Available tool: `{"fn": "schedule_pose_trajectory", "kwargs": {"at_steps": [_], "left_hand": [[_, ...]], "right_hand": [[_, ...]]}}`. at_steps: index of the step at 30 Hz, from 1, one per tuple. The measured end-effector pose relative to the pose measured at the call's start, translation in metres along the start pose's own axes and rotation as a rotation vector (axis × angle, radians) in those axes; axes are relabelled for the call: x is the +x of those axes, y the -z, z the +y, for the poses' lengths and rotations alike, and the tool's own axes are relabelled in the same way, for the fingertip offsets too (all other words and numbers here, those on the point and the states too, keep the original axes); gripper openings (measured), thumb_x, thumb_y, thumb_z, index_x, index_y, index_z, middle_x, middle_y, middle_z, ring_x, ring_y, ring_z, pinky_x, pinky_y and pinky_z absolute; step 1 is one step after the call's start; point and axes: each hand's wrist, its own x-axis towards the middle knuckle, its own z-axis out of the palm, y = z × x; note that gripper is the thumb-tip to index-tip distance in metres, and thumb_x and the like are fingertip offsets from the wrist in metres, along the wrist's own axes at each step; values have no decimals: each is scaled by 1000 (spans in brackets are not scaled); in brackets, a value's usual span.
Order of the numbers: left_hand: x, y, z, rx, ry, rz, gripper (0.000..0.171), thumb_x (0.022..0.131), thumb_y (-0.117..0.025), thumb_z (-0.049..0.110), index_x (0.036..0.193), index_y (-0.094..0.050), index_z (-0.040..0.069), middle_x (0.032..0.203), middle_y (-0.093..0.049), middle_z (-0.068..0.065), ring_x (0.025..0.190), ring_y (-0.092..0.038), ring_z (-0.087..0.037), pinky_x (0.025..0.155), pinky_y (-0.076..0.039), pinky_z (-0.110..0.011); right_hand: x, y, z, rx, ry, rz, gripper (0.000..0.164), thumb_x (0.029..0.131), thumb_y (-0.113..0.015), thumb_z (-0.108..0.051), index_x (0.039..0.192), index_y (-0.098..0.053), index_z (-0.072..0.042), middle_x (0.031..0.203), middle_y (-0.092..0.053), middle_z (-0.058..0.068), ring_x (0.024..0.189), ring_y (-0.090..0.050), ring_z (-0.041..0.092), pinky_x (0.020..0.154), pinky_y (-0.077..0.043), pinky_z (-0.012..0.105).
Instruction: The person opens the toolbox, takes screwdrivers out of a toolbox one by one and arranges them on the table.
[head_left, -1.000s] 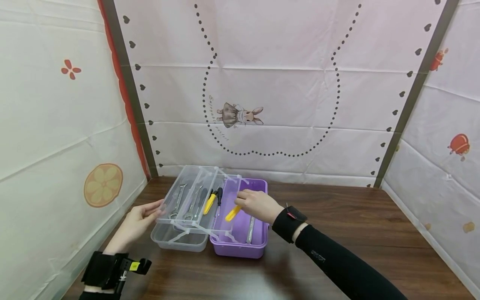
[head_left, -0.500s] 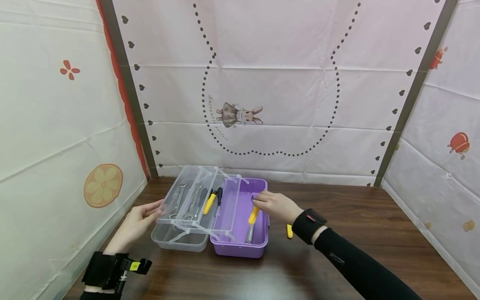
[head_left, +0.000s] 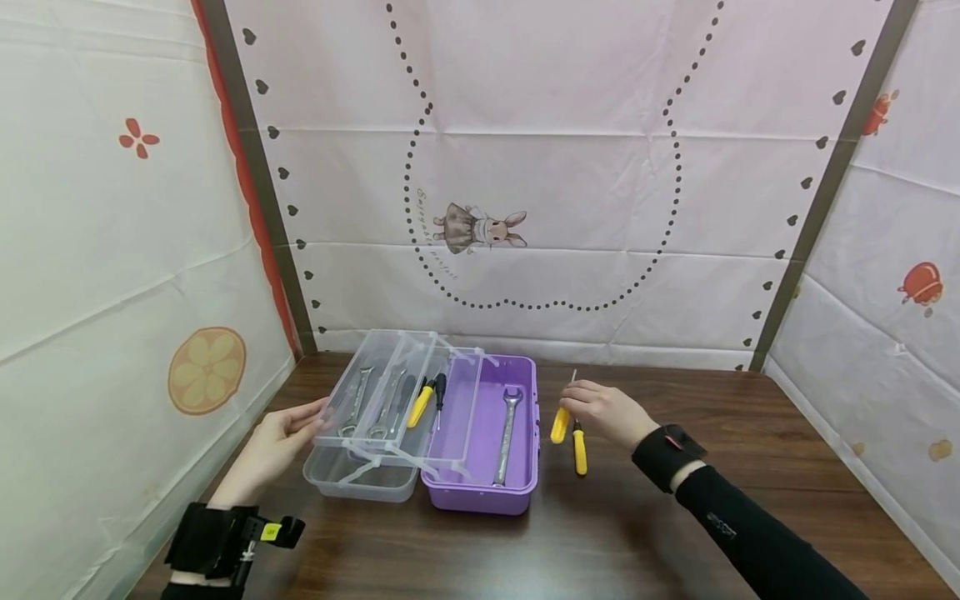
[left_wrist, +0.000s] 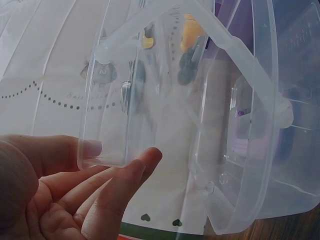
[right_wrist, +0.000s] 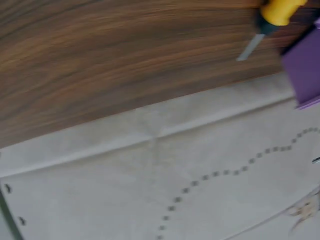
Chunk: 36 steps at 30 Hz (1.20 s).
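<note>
My left hand (head_left: 279, 442) pinches the outer corner of a clear compartment tray (head_left: 450, 454), thumb on one side and fingers on the other; the left wrist view shows this hand (left_wrist: 85, 195) close up. Wrenches and yellow- and black-handled screwdrivers lie in the raised tray. Right of the purple toolbox (head_left: 480, 500), low over the table, my right hand (head_left: 607, 412) holds a yellow-handled screwdriver (head_left: 559, 426), its thin shaft poking out beyond the fingers. A second yellow-handled screwdriver (head_left: 580, 451) lies just beside it. The right wrist view does not show the hand.
A wrench (head_left: 507, 437) lies in the purple box. Left of the box, a clear lower bin (head_left: 360, 485) sits under the raised tray, joined by hinged arms. Printed cloth walls (head_left: 555, 208) enclose the brown wooden table (head_left: 675, 383) at the back and sides.
My right hand has carried the yellow-handled screwdriver rightward from over the purple box to the table beside it, leaving the wrench in full view. The left hand and tray stay put.
</note>
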Motion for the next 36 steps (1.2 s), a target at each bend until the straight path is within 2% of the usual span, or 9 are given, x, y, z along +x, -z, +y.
{"fn": "schedule_pose_trajectory", "kwargs": {"at_steps": [3,10,13,20,24,29,32,36], "left_hand": [[-1,0,1,3,3,2,45,101,-54,10,140,-47,-12,130,-57,-33,100,-68,-16,73,-58,-23],[-1,0,2,10,18,9,45,101,-54,10,140,-47,-11,129,-58,-33,102,-67,-15,73,-56,-18],[-2,-1,3,6,20,10,45,102,-54,11,140,-47,-11,129,-58,-33,101,-67,-13,73,-55,-17],[-2,0,3,-4,8,13,44,101,-54,8,139,-47,-13,130,-58,-33,95,-63,3,73,-54,-15],[-1,1,3,6,-1,14,44,101,-53,8,139,-47,-13,130,-57,-33,94,-64,2,72,-55,-16],[-2,0,2,15,7,12,44,102,-53,9,140,-47,-12,130,-57,-32,99,-67,-10,74,-57,-21],[-2,0,2,21,9,8,44,102,-53,10,140,-47,-11,131,-57,-32,102,-68,-19,76,-59,-28],[-2,0,2,21,-2,8,44,102,-54,11,140,-48,-11,132,-57,-32,102,-68,-19,76,-59,-29]], "right_hand": [[-16,1,5,-25,-11,-15,36,62,-84,4,96,-72,-5,98,-72,7,95,-68,19,79,-58,28],[-46,-3,4,-73,41,-122,35,64,-79,0,97,-73,-7,100,-73,7,93,-69,18,78,-58,27],[-52,-3,2,-84,56,-151,34,65,-77,2,97,-73,-7,99,-74,7,92,-70,18,76,-58,28],[-59,-7,3,-156,141,-205,30,66,-77,0,94,-72,-10,95,-72,2,88,-69,14,73,-57,25],[-62,-13,4,-177,196,-276,31,67,-82,-2,94,-73,-12,94,-73,0,87,-69,12,72,-57,23],[-63,-16,2,-146,195,-344,29,69,-83,-4,95,-73,-12,93,-74,-1,87,-69,11,72,-57,22],[-65,-19,3,-164,195,-356,28,69,-83,-5,94,-73,-12,93,-73,-1,87,-69,10,72,-57,21],[-67,-23,4,-179,193,-340,27,68,-84,-4,92,-73,-13,91,-72,-2,85,-68,10,70,-57,21]]}}
